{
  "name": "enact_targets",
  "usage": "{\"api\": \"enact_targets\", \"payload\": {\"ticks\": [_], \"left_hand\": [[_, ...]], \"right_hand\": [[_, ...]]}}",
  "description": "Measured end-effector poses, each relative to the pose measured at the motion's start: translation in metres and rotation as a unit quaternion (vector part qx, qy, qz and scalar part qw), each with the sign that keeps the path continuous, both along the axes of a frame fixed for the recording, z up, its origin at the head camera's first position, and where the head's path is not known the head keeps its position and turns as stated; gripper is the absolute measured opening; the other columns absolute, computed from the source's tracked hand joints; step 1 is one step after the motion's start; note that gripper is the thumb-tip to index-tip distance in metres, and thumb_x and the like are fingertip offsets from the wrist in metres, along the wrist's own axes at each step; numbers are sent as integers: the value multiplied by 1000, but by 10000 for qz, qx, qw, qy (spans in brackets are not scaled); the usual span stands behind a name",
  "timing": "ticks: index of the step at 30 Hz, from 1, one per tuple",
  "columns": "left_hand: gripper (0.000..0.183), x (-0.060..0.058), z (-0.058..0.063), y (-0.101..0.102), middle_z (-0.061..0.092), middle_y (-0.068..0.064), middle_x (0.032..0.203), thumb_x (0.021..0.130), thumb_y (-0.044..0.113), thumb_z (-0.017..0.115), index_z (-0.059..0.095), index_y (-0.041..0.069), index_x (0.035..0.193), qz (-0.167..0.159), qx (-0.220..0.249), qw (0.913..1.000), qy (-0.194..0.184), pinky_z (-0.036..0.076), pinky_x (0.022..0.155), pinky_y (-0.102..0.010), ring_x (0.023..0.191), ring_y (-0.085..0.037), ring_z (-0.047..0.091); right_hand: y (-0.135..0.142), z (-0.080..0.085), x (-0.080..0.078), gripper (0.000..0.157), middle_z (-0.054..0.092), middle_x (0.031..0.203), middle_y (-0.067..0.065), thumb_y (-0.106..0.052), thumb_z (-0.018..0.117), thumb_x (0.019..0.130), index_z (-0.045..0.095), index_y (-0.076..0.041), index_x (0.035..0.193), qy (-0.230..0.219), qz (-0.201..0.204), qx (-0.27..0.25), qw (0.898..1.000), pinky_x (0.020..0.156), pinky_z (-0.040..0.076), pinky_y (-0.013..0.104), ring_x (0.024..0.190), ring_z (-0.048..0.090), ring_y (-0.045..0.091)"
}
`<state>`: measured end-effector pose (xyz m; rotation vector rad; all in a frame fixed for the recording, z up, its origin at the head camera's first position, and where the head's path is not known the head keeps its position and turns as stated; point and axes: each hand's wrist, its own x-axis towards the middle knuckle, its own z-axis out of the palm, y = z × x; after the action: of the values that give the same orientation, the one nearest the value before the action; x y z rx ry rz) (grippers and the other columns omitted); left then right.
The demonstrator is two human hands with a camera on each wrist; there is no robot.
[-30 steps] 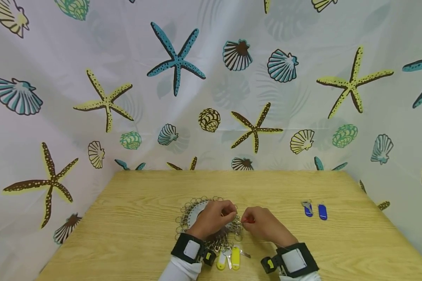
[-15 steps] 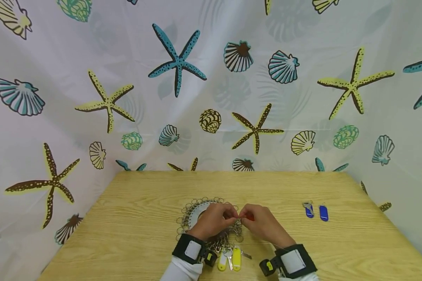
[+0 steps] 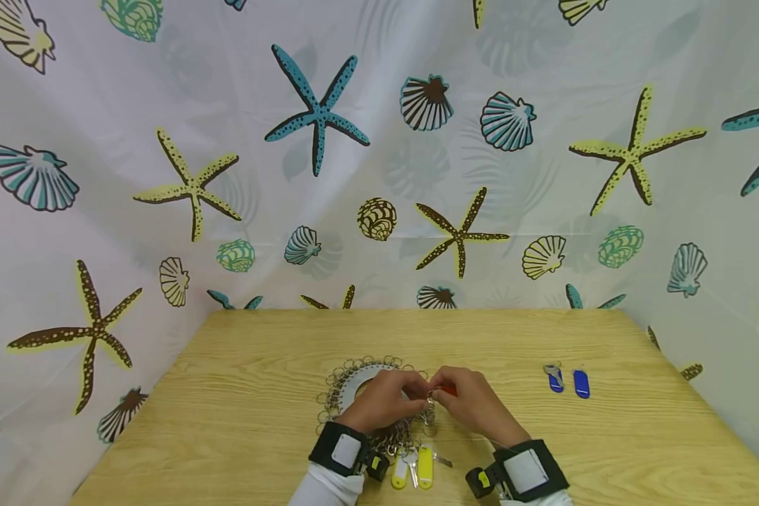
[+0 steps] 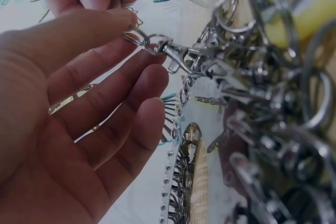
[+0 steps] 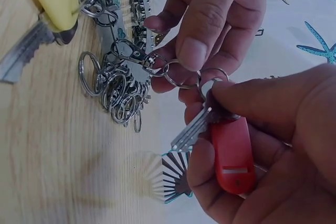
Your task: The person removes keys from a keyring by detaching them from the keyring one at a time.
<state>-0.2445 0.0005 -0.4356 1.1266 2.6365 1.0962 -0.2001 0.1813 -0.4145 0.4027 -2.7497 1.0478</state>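
Note:
My left hand [image 3: 382, 402] pinches a split ring [image 5: 172, 81] between thumb and forefinger, its other fingers loosely bent. That ring hangs from a swivel snap hook [image 4: 177, 57], one of several on a round metal plate [image 3: 349, 391] partly hidden under the left hand. My right hand [image 3: 471, 402] holds a silver key [image 5: 192, 130] and a red key tag [image 5: 233, 153], thumb over the key's head. The tag's wire ring overlaps the split ring at the fingertips in the right wrist view. Both hands' fingertips meet at the plate's right side.
Two yellow key tags [image 3: 425, 468] with keys [image 3: 412, 466] lie at the plate's near edge. Farther right on the wooden table [image 3: 259, 365] are two blue key tags [image 3: 581, 384], one with a key [image 3: 552, 370] over it. A shell-and-starfish curtain [image 3: 379, 154] surrounds the table.
My right hand has moved left with the red key tag until its fingertips met the left hand's. Over the last half second both hands have shifted only slightly.

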Motion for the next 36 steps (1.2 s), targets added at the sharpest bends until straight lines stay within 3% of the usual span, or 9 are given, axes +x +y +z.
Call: {"api": "enact_targets", "payload": {"ticks": [15, 25, 36], "left_hand": [[19, 1, -3, 1, 71, 5, 91, 88, 18, 71, 69, 15, 106, 174, -38, 9998, 32, 53, 70, -21, 80, -4, 65], [15, 0, -7, 1, 67, 7, 85, 86, 17, 73, 63, 17, 98, 239, 177, 9996, -12, 53, 66, -21, 75, -3, 62], [14, -3, -7, 1, 68, 6, 84, 85, 14, 72, 62, 15, 96, 6, 501, 9987, 103, 53, 64, -18, 75, -2, 63]], "right_hand": [[2, 0, 5, 11, 69, 94, 5, 1, 67, 86, 69, -10, 91, 60, 605, -220, 9979, 81, 54, 45, 93, 66, 24], [2, 1, 4, 12, 71, 96, 6, 0, 68, 86, 70, -10, 92, 134, 610, -195, 9979, 78, 55, 43, 91, 67, 22], [3, -1, 0, 11, 71, 93, 3, -4, 69, 86, 72, -12, 92, 311, 362, -137, 9988, 75, 56, 39, 86, 67, 17]]}}
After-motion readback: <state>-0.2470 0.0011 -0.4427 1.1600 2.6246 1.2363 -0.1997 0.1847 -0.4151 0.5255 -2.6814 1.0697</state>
